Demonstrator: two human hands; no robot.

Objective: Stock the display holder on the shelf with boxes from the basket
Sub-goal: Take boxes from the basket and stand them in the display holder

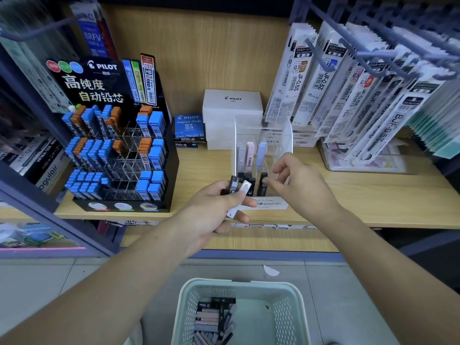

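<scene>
Shelf edge is bearing the display holder.
Left hand is gripping two boxes; right hand, half-open, is touching a black box.

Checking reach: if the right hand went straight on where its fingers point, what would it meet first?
Likely the black box, front row of the display holder; the right hand looks nearly on it, depth unclear.

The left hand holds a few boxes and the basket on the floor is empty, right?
No. The basket is not empty: the head view shows boxes lying in it. The left hand does hold a few.
</scene>
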